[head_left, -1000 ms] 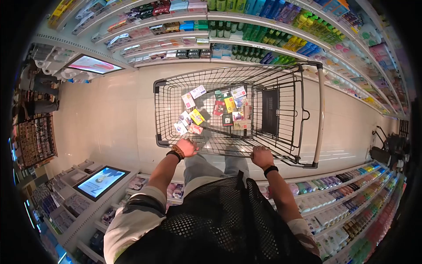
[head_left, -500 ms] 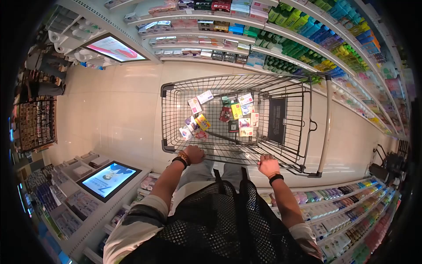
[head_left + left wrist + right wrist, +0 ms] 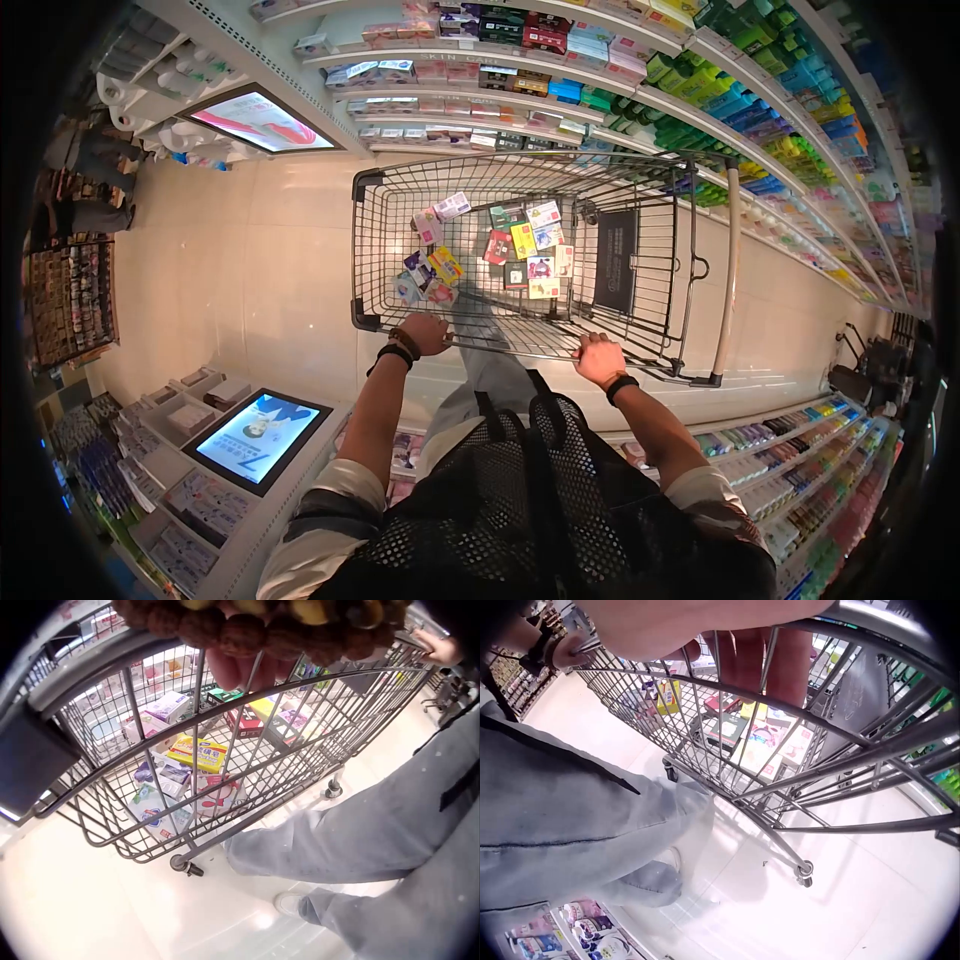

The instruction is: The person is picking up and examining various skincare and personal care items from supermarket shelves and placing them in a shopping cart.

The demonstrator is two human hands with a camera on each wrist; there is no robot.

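A wire shopping cart (image 3: 470, 345) stands sideways before me, its handle to the right. My left hand (image 3: 425, 334) grips the near top rim close to the cart's left corner. Further right along the same rim, my right hand (image 3: 600, 358) holds on, its fingers (image 3: 787, 667) hanging over into the basket in the right wrist view. On the basket floor lie several small boxes in two loose groups. The left group has a yellow box (image 3: 446, 265) and a purple-white box (image 3: 453, 205); the right one has a red box (image 3: 497, 247) and a green box (image 3: 505, 215).
Shelves of boxes and bottles (image 3: 740, 110) run along the far side of the aisle. Behind me are more stocked shelves (image 3: 790, 440) and a lit screen (image 3: 257, 440). Another screen (image 3: 262, 120) hangs at the far left. Pale tiled floor (image 3: 240, 270) extends leftward.
Both hands have stayed on the cart rim. The cart shifted right in view, then back left, while the far shelves now sit further right than a second ago. My legs have changed position.
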